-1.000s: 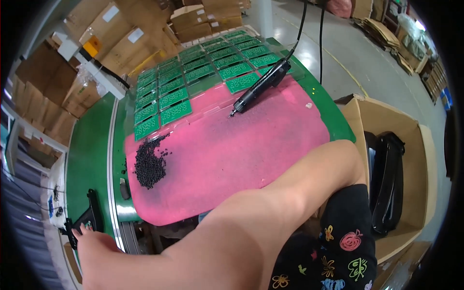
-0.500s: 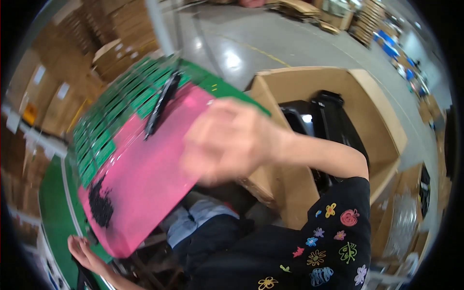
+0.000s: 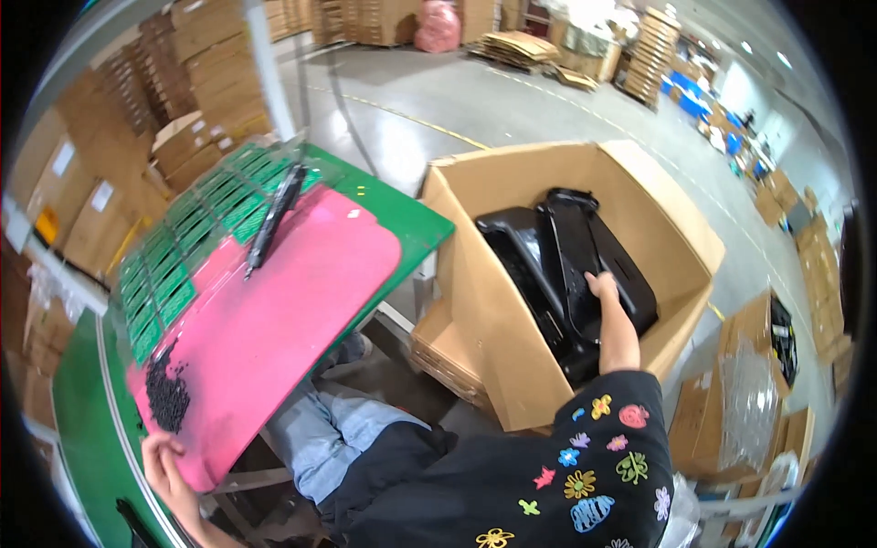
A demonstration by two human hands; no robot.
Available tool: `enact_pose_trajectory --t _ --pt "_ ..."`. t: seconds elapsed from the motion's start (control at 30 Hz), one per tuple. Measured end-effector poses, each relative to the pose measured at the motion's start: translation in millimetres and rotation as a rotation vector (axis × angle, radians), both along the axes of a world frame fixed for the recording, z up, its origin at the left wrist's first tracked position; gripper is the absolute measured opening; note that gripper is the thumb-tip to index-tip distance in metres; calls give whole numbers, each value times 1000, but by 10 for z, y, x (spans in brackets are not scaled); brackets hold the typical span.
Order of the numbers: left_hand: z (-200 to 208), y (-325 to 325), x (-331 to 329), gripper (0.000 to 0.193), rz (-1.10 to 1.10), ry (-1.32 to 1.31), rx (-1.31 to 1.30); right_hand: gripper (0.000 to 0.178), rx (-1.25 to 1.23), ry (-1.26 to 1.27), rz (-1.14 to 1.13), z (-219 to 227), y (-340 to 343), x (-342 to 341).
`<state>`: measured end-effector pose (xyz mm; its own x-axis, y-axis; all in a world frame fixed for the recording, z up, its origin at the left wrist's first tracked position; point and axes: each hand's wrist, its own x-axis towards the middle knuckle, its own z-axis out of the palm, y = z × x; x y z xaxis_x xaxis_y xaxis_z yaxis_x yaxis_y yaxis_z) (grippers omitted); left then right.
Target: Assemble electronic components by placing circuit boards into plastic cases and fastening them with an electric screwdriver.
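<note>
The left hand [image 3: 164, 461] is at the near left corner of the pink mat [image 3: 283, 292], fingers loosely parted, with nothing visible between them. Well apart from it, the right hand [image 3: 603, 285] reaches into the cardboard carton [image 3: 507, 374] and meets a black plastic part [image 3: 568, 265] lying there among similar pieces; whether its fingers close around an edge, I cannot tell. A firm hold probably calls for fingertips hooked under a rim, since the glossy face looks slippery, and for care that the neighbouring pieces do not scrape it.

A green side surface [image 3: 80, 393] runs along the far left. Next comes the pink mat, with a heap of small black pieces [image 3: 167, 395] by its left edge. A clear tray of green circuit boards [image 3: 187, 242] lines the worktop's far edge, and a black powered screwdriver [image 3: 277, 219] slants from it onto the mat. The green worktop [image 3: 422, 224] shows bare at its right corner, just beside the carton. Stacked boxes [image 3: 215, 68] stand behind at left; grey floor [image 3: 402, 91], crossed by a yellow line, stretches to the right.
</note>
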<state>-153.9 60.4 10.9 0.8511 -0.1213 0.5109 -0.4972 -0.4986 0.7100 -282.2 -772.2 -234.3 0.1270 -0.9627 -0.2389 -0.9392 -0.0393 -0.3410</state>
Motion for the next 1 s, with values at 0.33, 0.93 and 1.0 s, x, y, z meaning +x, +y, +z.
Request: enact_pose_trajectory --t 0.33,0.93,1.0 --pt "160 -947 611 20 -473 41 169 49 -82 -777 -17 250 -619 -61" --pt "-36 -1256 1500 70 -520 256 545 26 1283 -430 811 2209 4203 1497" --pt "-135 -1056 1557 70 -494 156 504 16 1323 -178 1312 2357 4351 1613"
